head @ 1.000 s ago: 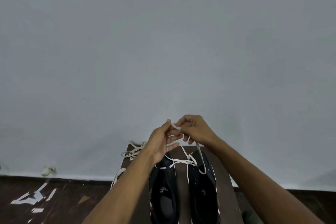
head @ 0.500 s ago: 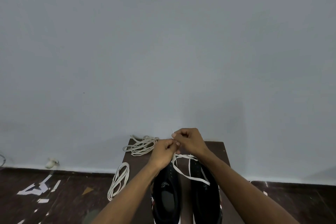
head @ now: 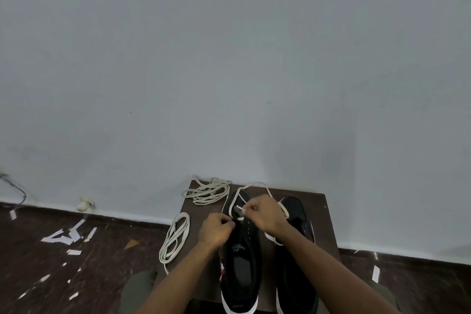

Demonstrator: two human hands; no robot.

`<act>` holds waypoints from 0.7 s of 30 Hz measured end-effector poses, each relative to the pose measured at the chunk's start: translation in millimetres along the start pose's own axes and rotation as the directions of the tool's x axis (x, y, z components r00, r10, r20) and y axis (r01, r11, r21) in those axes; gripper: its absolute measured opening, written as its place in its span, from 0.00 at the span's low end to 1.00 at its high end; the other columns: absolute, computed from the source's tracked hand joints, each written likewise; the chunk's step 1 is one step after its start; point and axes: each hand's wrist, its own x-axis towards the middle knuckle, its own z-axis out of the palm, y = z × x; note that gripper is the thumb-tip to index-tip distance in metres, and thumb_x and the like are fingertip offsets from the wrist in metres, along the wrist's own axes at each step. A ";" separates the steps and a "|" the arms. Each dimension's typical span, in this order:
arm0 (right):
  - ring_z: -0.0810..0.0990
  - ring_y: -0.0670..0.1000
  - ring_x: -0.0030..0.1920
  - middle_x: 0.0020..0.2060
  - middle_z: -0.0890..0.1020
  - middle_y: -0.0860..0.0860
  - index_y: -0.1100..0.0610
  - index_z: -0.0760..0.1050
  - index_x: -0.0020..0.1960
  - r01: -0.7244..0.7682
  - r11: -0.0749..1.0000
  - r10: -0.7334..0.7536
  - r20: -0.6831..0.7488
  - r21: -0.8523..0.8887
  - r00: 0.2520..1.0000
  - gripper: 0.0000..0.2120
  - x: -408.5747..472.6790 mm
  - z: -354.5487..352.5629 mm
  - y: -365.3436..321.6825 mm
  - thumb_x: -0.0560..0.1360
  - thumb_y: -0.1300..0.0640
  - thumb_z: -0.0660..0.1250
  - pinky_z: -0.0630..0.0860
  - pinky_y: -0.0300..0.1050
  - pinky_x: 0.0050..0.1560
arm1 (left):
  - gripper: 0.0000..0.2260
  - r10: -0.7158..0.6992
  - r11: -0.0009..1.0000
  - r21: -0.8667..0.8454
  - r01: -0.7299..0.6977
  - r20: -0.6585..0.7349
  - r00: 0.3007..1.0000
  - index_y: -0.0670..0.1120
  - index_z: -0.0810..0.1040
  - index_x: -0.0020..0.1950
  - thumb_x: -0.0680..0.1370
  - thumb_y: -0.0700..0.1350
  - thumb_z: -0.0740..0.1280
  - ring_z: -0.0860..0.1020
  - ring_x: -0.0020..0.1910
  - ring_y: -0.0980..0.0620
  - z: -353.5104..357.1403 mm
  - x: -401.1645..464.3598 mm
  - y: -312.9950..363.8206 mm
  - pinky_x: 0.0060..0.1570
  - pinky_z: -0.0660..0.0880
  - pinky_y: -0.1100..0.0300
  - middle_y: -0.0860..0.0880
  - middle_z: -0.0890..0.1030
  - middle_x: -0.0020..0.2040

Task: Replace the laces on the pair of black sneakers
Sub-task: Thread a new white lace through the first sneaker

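Observation:
Two black sneakers stand side by side on a small dark wooden table (head: 321,211), toes toward the wall. Over the left sneaker (head: 242,262) my left hand (head: 216,231) pinches the white lace (head: 254,184) at the eyelets. My right hand (head: 263,213) pinches the lace's tip just above the same shoe's eyelets. The lace loops past the toe and trails over the right sneaker (head: 297,214), whose middle my right forearm hides.
A tangled bundle of off-white laces (head: 209,192) lies at the table's far left corner. A coiled lace (head: 175,236) hangs over the left edge. A pale wall rises behind the table. White paper scraps (head: 66,236) litter the dark floor at left.
The view has tilted down and both hands have dropped from above the shoes onto the left sneaker's eyelets, carrying the lace with them.

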 end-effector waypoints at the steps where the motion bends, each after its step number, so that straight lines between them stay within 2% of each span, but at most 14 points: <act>1: 0.82 0.50 0.41 0.37 0.84 0.48 0.52 0.84 0.43 -0.013 0.999 0.013 0.006 -0.035 1.000 0.08 -1.3 5.1 0.0 0.73 0.52 0.66 0.76 0.43 0.43 | 0.07 0.003 1.000 -0.009 -0.003 -0.010 1.000 0.49 0.84 0.48 0.76 0.45 0.66 0.81 0.49 0.49 1.4 -0.5 -1.5 0.50 0.74 0.58 0.49 0.84 0.47; 4: 0.82 0.54 0.48 0.43 0.85 0.50 0.50 0.83 0.44 -0.017 0.989 0.018 0.007 -0.146 1.000 0.08 -4.5 16.6 -2.8 0.72 0.52 0.65 0.77 0.45 0.47 | 0.11 0.008 0.999 -0.035 -0.009 -0.023 1.000 0.44 0.83 0.45 0.77 0.42 0.61 0.79 0.45 0.46 3.1 3.3 -7.2 0.43 0.72 0.57 0.46 0.83 0.42; 6: 0.82 0.54 0.49 0.44 0.85 0.50 0.50 0.83 0.44 -0.013 0.982 0.014 0.005 -0.189 1.000 0.08 -5.4 22.5 -2.7 0.71 0.53 0.65 0.77 0.45 0.47 | 0.12 -0.028 0.991 -0.130 0.025 -0.022 0.999 0.41 0.82 0.42 0.77 0.40 0.60 0.76 0.38 0.47 2.6 6.6 -12.5 0.39 0.68 0.57 0.46 0.79 0.35; 8: 0.82 0.54 0.49 0.44 0.85 0.50 0.50 0.83 0.44 -0.017 0.979 0.019 0.009 -0.201 1.000 0.08 -6.1 27.5 -2.9 0.71 0.53 0.65 0.77 0.45 0.47 | 0.13 -0.073 0.959 -0.275 0.065 -0.020 0.997 0.37 0.81 0.39 0.74 0.42 0.60 0.74 0.34 0.48 3.0 10.1 -22.3 0.37 0.67 0.57 0.47 0.77 0.31; 10: 0.82 0.53 0.48 0.43 0.85 0.49 0.50 0.83 0.43 -0.020 0.978 0.023 0.014 -0.209 1.000 0.08 -5.6 31.0 -3.3 0.71 0.53 0.65 0.77 0.44 0.47 | 0.15 -0.108 0.920 -0.380 0.100 0.000 0.994 0.36 0.80 0.39 0.69 0.45 0.58 0.74 0.33 0.50 6.0 13.5 -32.7 0.36 0.67 0.55 0.46 0.78 0.31; 13: 0.82 0.52 0.48 0.43 0.85 0.47 0.48 0.83 0.44 -0.013 0.977 0.022 0.038 -0.213 0.999 0.08 -4.1 37.1 -4.0 0.71 0.52 0.65 0.78 0.45 0.49 | 0.15 -0.126 0.893 -0.432 0.126 0.029 0.992 0.36 0.80 0.39 0.68 0.45 0.58 0.73 0.33 0.50 8.2 14.0 -38.1 0.36 0.66 0.55 0.45 0.77 0.31; 17: 0.82 0.51 0.49 0.44 0.85 0.46 0.48 0.83 0.45 -0.020 0.982 0.030 0.048 -0.188 0.998 0.07 -3.2 40.4 -4.2 0.72 0.51 0.65 0.78 0.46 0.50 | 0.13 -0.119 0.879 -0.462 0.121 0.033 0.992 0.37 0.81 0.40 0.71 0.43 0.60 0.73 0.33 0.50 8.7 10.7 -36.1 0.36 0.66 0.54 0.45 0.78 0.32; 21: 0.82 0.51 0.49 0.44 0.85 0.46 0.48 0.83 0.44 -0.032 0.984 0.041 0.050 -0.174 0.998 0.07 -1.7 41.0 -4.4 0.72 0.51 0.65 0.78 0.46 0.50 | 0.12 -0.131 0.869 -0.475 0.136 0.043 0.990 0.35 0.81 0.41 0.76 0.38 0.59 0.70 0.31 0.50 4.4 4.4 -31.6 0.32 0.62 0.57 0.45 0.75 0.31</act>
